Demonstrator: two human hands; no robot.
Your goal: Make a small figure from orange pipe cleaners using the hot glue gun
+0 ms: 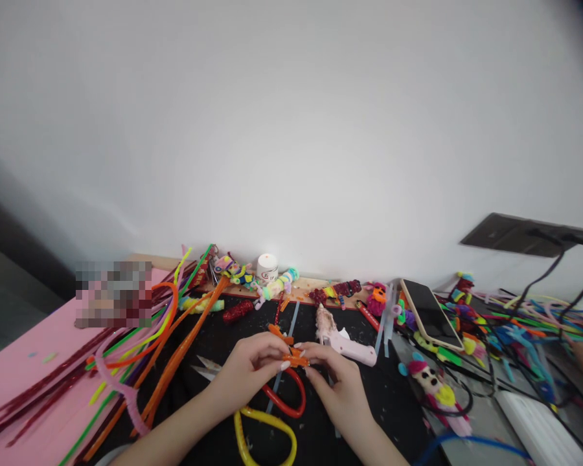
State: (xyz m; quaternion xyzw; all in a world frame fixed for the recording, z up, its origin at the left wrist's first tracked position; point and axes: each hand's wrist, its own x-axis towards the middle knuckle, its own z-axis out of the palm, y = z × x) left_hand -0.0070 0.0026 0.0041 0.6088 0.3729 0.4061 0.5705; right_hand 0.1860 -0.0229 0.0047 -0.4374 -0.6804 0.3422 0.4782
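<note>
Orange pipe cleaner (pixel 294 357) pinched between both hands; left (pixel 250 372), right (pixel 337 382).

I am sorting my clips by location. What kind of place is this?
Probably a craft desk against a white wall: pipe cleaners, a pink glue gun and scissors lie on it, and the left hand and right hand pinch an orange piece.
</note>
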